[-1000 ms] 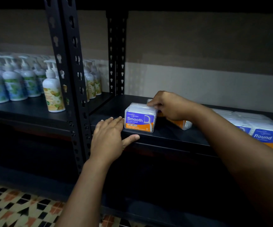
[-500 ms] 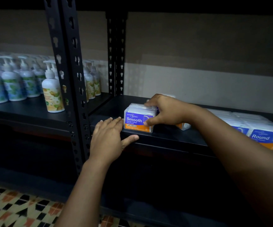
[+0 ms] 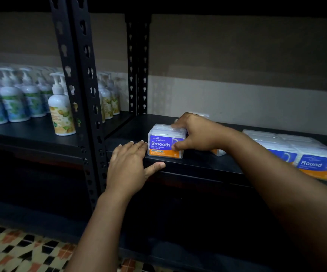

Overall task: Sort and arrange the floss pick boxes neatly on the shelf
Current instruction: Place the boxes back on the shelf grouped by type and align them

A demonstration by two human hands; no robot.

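**Right hand settled on the "Smooth" box at the shelf front**

Since a second earlier, the right hand (image 3: 196, 132) had come forward from behind the "Smooth" box (image 3: 165, 143) to take hold of it: the thumb now lay against the printed front face and the fingers curled over the clear lid, pinching the box between them. Over that time the box barely shifted, and the left hand (image 3: 130, 166) kept its place.

That left hand lay flat on the front lip of the black shelf (image 3: 198, 163), fingers straight and close together, their tips just beside the box's left side, the thumb spread out along the shelf edge. Whether the fingertips touched the box could not be told.

The box stood upright near the shelf's front edge, just right of the black perforated upright (image 3: 86, 107). Its label was purple above and orange below, reading "mannings guardian", "Smooth" and "Dental Flosser", with a line of smaller characters too fine to read and a floss pick drawn at the right.

Behind the right hand, a second box (image 3: 218, 152) showed only an orange corner. Further right, well apart, a row of "Round" boxes (image 3: 315, 163) lay packed side by side, the nearest one's blue and orange label reading "Round".

On the neighbouring shelf to the left stood pump bottles (image 3: 60, 108) in rows, with green-and-blue or yellow-green labels whose writing was too blurred to read. A patterned floor (image 3: 11, 250) in cream, black and orange showed below.
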